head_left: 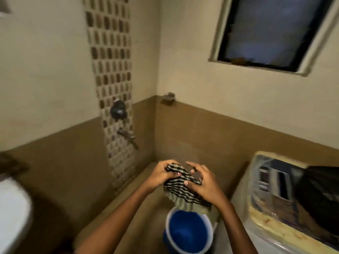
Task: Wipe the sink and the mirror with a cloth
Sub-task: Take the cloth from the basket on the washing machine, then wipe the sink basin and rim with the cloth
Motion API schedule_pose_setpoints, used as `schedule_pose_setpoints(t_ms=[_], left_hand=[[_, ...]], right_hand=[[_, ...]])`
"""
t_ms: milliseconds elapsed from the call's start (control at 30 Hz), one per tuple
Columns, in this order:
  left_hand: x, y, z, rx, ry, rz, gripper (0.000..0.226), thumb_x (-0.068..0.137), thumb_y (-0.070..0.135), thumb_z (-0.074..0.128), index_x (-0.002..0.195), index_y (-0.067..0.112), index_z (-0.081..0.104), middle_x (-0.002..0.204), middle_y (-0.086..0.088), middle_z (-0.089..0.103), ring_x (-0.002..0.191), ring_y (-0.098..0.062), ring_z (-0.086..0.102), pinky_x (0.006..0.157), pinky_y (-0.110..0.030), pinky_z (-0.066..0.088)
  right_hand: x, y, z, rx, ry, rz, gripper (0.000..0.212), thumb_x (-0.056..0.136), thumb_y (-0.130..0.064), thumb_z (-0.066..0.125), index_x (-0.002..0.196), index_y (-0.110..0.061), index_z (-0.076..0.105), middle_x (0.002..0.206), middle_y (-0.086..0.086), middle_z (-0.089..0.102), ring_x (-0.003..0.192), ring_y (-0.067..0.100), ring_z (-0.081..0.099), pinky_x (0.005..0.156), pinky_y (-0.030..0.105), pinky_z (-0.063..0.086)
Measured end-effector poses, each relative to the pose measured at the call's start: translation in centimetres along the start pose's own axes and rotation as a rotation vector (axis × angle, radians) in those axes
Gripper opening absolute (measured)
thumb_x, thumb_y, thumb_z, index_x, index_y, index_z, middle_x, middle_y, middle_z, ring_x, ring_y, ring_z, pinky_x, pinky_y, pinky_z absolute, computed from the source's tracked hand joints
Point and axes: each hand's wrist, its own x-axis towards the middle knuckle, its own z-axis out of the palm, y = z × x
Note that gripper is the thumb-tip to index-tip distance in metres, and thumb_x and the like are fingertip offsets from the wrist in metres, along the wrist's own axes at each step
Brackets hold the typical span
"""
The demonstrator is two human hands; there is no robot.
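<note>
Head view: both hands [183, 178] grip striped cloth [185, 191].

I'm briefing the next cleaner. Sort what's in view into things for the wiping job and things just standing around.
For the job:
- striped cloth, held by both hands, left hand and right hand
- white sink, at the left edge

Just standing around:
- blue bucket, below the cloth
- washing machine
- wall tap
- window

No mirror is in view.
</note>
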Motion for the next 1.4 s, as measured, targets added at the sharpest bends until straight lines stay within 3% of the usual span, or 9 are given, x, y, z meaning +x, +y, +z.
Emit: schedule_pose_setpoints(t_ms=[167,467,667,833,1033,1100,1167,1233,1400], left_hand=[[-13.3,-0.2,-13.3,0.190,0.146,-0.113,0.019,0.069,0.009,0.067,0.087,0.017,0.067,0.075,0.016,0.072,0.076,0.001,0.064,0.075,-0.016,0.049],[-35.8,-4.3,-26.7,0.341,0.740,-0.294,0.011,0.081,0.028,0.069,0.090,0.030,0.063,0.090,0.007,0.070,0.089,-0.007,0.065,0.079,-0.021,0.048],[-40.6,-7.4,-30.1,0.289,1.000,-0.432,0.015,0.083,0.018,0.067,0.097,0.017,0.063,0.098,-0.002,0.068,0.096,-0.018,0.064,0.087,-0.032,0.050],[-38.4,-10.0,-31.8,0.326,1.134,-0.468,0.013,0.071,0.028,0.069,0.081,0.031,0.060,0.085,0.006,0.069,0.086,-0.016,0.065,0.080,-0.035,0.053],[-34.1,-11.8,-34.6,0.369,1.260,-0.569,0.007,0.078,0.025,0.066,0.083,0.029,0.065,0.085,0.011,0.070,0.081,-0.009,0.063,0.072,-0.027,0.050],[-33.0,-12.2,-36.0,0.371,1.269,-0.595,0.012,0.080,0.025,0.065,0.091,0.028,0.062,0.088,0.010,0.069,0.084,-0.010,0.063,0.072,-0.025,0.048],[-32.0,-12.9,-37.4,0.370,1.252,-0.629,0.022,0.082,0.025,0.065,0.103,0.025,0.058,0.095,0.006,0.070,0.088,-0.014,0.065,0.074,-0.026,0.046],[-31.3,-13.6,-38.4,0.335,1.232,-0.652,0.030,0.082,0.019,0.066,0.110,0.022,0.055,0.098,0.003,0.070,0.091,-0.015,0.065,0.077,-0.028,0.048],[-31.3,-15.4,-39.6,0.404,1.230,-0.594,0.034,0.086,0.016,0.061,0.118,0.022,0.053,0.110,0.002,0.062,0.097,-0.014,0.060,0.084,-0.025,0.048]], right_hand=[[2.7,-8.6,14.9,0.104,-0.414,-0.123,0.047,0.065,-0.050,0.069,0.091,-0.011,0.064,0.087,0.006,0.069,0.081,0.017,0.064,0.074,0.035,0.050],[2.5,-23.4,35.2,0.070,-0.686,-0.324,0.035,0.068,-0.050,0.074,0.078,-0.021,0.056,0.076,0.001,0.067,0.071,0.009,0.060,0.058,0.020,0.041],[1.7,-27.1,42.9,0.053,-0.601,-0.331,0.028,0.078,-0.029,0.073,0.075,-0.020,0.047,0.077,0.001,0.052,0.069,0.011,0.049,0.053,0.012,0.032],[3.3,-26.7,45.5,-0.148,-0.361,-0.349,0.033,0.076,-0.026,0.074,0.077,-0.019,0.041,0.082,-0.002,0.042,0.070,0.016,0.042,0.062,0.028,0.033],[4.9,-26.0,49.3,-0.016,-0.102,-0.207,0.016,0.077,0.011,0.060,0.077,-0.002,0.051,0.081,0.004,0.040,0.056,0.005,0.036,0.047,0.010,0.024],[5.3,-25.7,50.8,0.052,-0.077,-0.181,0.011,0.081,0.006,0.060,0.089,0.000,0.055,0.086,0.010,0.048,0.068,0.020,0.051,0.053,0.017,0.040],[5.1,-25.0,52.7,0.058,-0.158,-0.165,0.031,0.088,-0.017,0.049,0.113,0.000,0.053,0.109,0.018,0.056,0.096,0.035,0.058,0.076,0.040,0.053],[4.7,-23.7,54.4,-0.078,-0.270,-0.187,0.058,0.082,-0.034,0.036,0.129,-0.003,0.046,0.128,0.020,0.055,0.114,0.038,0.053,0.095,0.053,0.045],[7.7,-23.0,57.0,-0.372,-0.413,-0.241,0.068,0.075,-0.037,0.037,0.131,0.001,0.044,0.131,0.023,0.054,0.117,0.038,0.054,0.098,0.052,0.041]])
